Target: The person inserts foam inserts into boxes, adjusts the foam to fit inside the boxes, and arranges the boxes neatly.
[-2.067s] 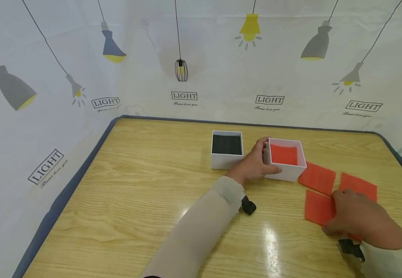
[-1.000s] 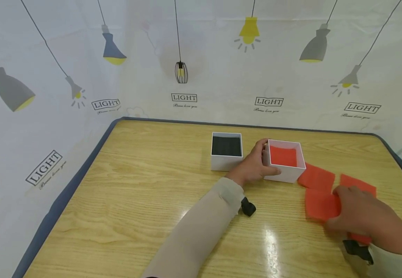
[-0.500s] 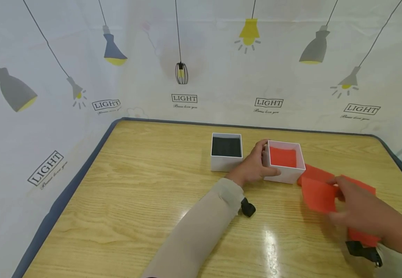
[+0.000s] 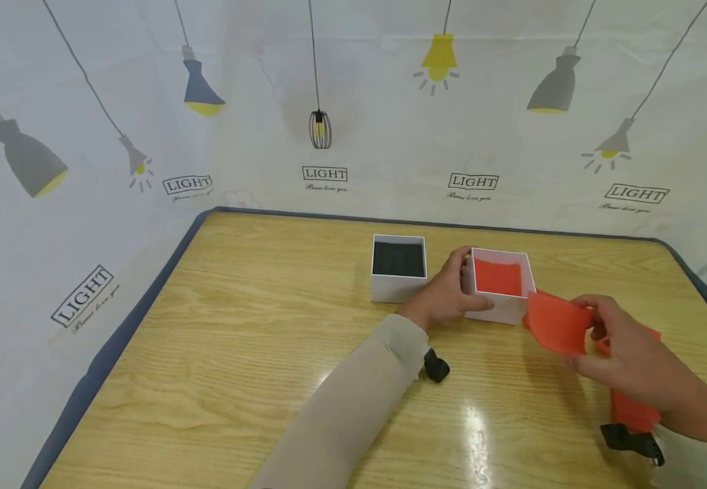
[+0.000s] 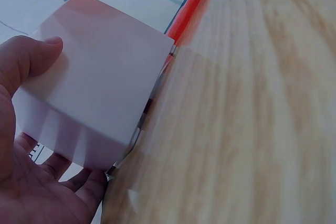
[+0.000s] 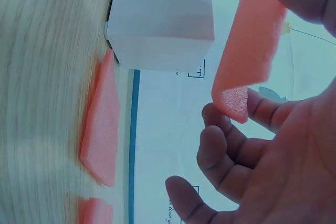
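Observation:
My left hand (image 4: pixel 441 292) grips a white square box (image 4: pixel 500 309) by its left side, thumb on the front wall and fingers behind; the left wrist view shows the same box (image 5: pixel 100 72) in that grip. Red foam sheets (image 4: pixel 496 277) lie stacked inside it. In my right hand (image 4: pixel 628 353) a thin square red foam sheet (image 4: pixel 557 322) is pinched, bent into a curve and raised off the table beside the box's right corner. The right wrist view has this sheet (image 6: pixel 249 40) between thumb and fingers.
Left of my left hand stands another white box (image 4: pixel 399 288) holding dark sheets (image 4: pixel 399 259). More red sheets (image 4: pixel 634 411) lie on the wooden table (image 4: pixel 255 339) under and around my right hand. A lamp-printed cloth (image 4: pixel 377 102) rises behind the table's far edge.
My right hand has picked one red sheet up off the table and carried it up and left toward the box. My left hand keeps its grip on the box.

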{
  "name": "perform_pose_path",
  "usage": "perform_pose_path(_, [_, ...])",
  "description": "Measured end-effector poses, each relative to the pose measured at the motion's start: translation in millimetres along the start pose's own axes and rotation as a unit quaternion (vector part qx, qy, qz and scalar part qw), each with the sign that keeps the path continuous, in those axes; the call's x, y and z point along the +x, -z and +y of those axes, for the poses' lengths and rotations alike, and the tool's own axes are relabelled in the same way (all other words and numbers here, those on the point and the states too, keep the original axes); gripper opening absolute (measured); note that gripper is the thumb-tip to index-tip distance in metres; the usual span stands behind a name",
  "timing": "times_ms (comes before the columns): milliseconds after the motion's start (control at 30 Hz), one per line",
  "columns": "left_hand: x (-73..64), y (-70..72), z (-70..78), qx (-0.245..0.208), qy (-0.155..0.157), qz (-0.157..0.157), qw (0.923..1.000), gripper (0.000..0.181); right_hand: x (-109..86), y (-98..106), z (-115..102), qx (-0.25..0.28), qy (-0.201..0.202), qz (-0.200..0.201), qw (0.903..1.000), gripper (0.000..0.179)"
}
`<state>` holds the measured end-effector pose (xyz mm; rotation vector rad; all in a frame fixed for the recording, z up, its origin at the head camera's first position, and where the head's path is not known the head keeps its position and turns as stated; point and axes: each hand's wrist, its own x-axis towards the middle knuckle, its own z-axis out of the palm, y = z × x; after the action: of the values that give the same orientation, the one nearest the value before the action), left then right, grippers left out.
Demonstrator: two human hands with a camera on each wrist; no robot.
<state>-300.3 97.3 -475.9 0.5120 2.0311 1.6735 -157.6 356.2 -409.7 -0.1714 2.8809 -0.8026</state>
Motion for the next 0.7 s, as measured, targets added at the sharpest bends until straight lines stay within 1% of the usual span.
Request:
perform_pose_path(333, [-0.1, -0.7, 0.6, -0.004, 0.001, 0.003, 1.0000, 0.104, 2.9, 4, -5, -0.014, -0.002, 0.014, 0.9998, 0.089])
perform_pose_path(567, [0.6, -1.0, 1.2, -0.004, 0.001, 0.001, 1.0000, 0.105, 11.7, 6, -8, 0.011, 0.008, 0.017, 0.9998, 0.089])
perform_pose_path(700, [0.4, -0.7, 1.3, -0.004, 0.003, 0.000, 1.0000, 0.104, 19.1, 8, -11, 0.029, 0.008, 0.015, 0.9994, 0.089])
